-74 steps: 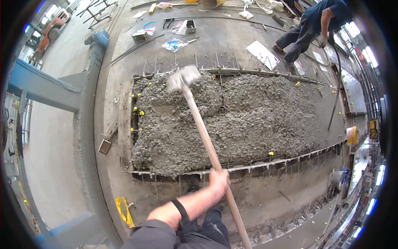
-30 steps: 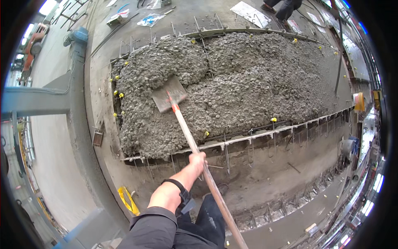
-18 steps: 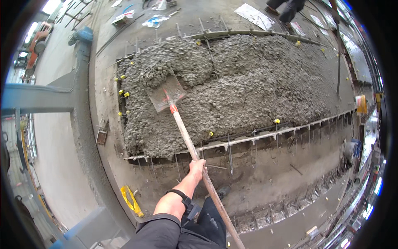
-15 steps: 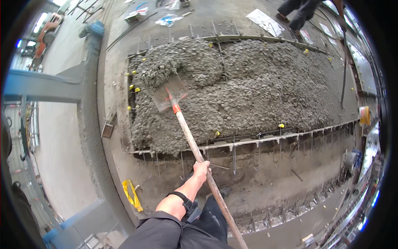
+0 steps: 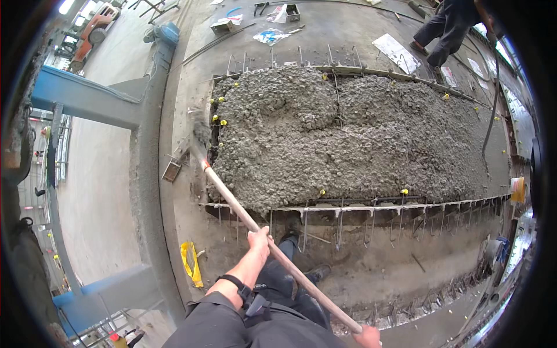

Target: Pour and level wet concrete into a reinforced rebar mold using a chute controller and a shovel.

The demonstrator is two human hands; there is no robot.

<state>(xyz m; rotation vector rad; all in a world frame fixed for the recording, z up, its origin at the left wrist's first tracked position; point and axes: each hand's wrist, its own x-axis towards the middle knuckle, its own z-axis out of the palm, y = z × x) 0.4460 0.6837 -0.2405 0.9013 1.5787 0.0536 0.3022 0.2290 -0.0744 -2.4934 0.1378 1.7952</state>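
Note:
My left hand (image 5: 260, 242) is closed round the middle of a long wooden shovel handle (image 5: 232, 202). My right hand (image 5: 365, 337) grips the same handle low at the bottom edge of the view. The shovel's blade (image 5: 199, 138), smeared by motion and bearing a lump of grey concrete, is at the left end of the formwork, just outside the main mass. Wet, lumpy concrete (image 5: 360, 139) fills the rectangular formwork (image 5: 429, 203), with steel bars sticking out along both long sides and small yellow pieces dotted along its edges.
A co-worker (image 5: 449, 32) stands at the upper right beside a dark hose (image 5: 492, 127). A blue-grey steel frame (image 5: 93, 95) runs along my left, with an orange vehicle (image 5: 96, 32) beyond. A yellow bag (image 5: 191, 264), a white sheet (image 5: 394, 52) and an orange bucket (image 5: 517, 188) lie or stand around the formwork.
The shovel has swung left from within the concrete to the formwork's left end, lifting a lump away. My left hand has moved slightly left; my right hand has come into view.

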